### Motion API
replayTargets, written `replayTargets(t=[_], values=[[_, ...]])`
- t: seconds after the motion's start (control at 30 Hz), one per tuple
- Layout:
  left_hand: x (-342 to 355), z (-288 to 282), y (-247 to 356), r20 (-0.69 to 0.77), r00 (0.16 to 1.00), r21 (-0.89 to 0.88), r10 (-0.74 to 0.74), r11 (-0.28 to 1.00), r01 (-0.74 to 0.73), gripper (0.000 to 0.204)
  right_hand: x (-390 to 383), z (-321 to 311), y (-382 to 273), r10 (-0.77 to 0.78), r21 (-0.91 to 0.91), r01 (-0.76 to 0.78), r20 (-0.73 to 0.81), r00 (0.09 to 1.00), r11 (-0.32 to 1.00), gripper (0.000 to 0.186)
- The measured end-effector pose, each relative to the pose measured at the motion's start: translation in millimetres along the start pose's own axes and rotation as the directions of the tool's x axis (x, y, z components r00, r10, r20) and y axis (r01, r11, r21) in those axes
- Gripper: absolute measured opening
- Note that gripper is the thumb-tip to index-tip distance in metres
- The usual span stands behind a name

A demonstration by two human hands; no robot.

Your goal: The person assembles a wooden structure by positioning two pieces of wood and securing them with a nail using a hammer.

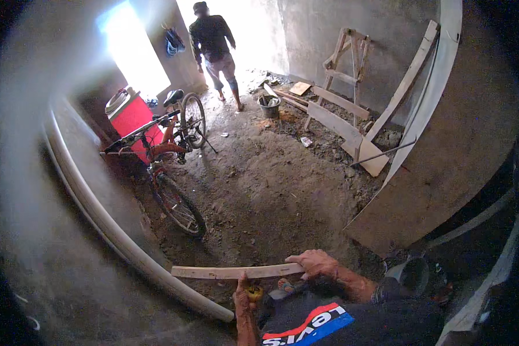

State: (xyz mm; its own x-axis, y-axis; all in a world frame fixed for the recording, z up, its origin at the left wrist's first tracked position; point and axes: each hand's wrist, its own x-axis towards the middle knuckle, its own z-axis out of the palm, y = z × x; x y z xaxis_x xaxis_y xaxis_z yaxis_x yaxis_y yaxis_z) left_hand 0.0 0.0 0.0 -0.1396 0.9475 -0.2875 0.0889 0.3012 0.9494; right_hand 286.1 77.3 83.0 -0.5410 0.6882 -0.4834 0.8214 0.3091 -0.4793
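A narrow, pale wooden strip lies crosswise in front of my body, low in the picture. Around its right end my right hand is closed. Beneath its middle, my left hand is closed with the thumb up against the wood. A small rounded yellow thing sits right by the left fingers; its kind is too unclear to tell. The strip's left end reaches over a long pale pipe. Part of my left hand's grip is hidden from above.
A bicycle stands ahead on the left, beside a red container. Another person is near the bright doorway. Along the right wall are a wooden trestle, loose planks and a bucket. A large board leans at right.
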Motion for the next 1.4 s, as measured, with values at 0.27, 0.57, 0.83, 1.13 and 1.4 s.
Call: replayTargets(t=[0.27,0.57,0.83,1.13,1.4], values=[[102,31,47,-0.053,0.998,-0.358,-0.03,0.934,0.009,0.041,66,-41,67,-0.084,0.275,0.105,-0.087,0.993,0.956,0.085],[282,91,150,-0.016,0.881,-0.286,-0.472,0.847,0.448,0.039,201,-155,189,-0.186,0.287,0.231,-0.177,0.967,0.93,0.095],[418,177,232,-0.035,0.992,-0.204,-0.125,0.972,0.115,0.038,258,-261,285,-0.256,0.435,0.361,-0.283,0.924,0.825,0.085],[596,216,252,0.094,0.97,0.032,0.225,0.973,-0.229,0.039,346,-333,347,-0.075,0.533,0.255,-0.336,0.939,0.807,0.071],[798,247,343,0.109,0.973,-0.303,0.204,0.939,-0.163,0.041,487,-480,399,-0.032,0.464,0.196,-0.338,0.941,0.864,0.085]])
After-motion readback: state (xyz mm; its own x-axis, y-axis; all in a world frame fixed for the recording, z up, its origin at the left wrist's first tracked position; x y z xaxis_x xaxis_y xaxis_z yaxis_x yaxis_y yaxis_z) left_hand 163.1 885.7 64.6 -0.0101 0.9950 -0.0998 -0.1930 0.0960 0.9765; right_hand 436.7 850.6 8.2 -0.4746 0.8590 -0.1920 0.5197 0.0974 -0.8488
